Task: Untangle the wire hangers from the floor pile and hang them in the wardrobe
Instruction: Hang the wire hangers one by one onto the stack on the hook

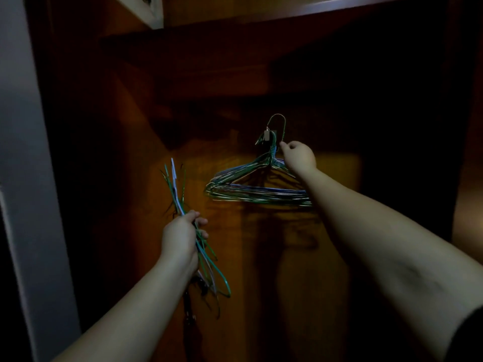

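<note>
Inside the dark wooden wardrobe, several green, blue and white wire hangers (251,189) hang together from a small metal hook (267,134) on the back panel. My right hand (299,155) pinches the neck of one green hanger whose hook loop (278,121) rises above the metal hook. My left hand (180,236) grips a bundle of several more wire hangers (177,194), held upright at lower left, their ends hanging down below my wrist.
A wooden shelf (261,14) runs across the top of the wardrobe (130,126). A grey door edge or wall (26,152) stands along the left. The wardrobe's right side is in deep shadow.
</note>
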